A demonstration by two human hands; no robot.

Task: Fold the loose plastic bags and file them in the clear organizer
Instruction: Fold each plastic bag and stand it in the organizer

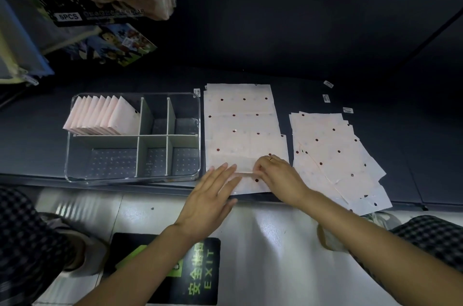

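Left hand (209, 196) flat, fingers straight, pressing near edge of pink dotted plastic bag (246, 155) on dark counter (325, 42). Right hand (278, 177) pinches same bag's fold. Second bag pile (333, 155) lies right. Clear organizer (132, 175) left; folded bags (100, 117) fill rear-left compartment.

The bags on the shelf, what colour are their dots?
Dark red dots on pale pink bags, seen in the head view.

one organizer (132, 136), two hands (210, 195)
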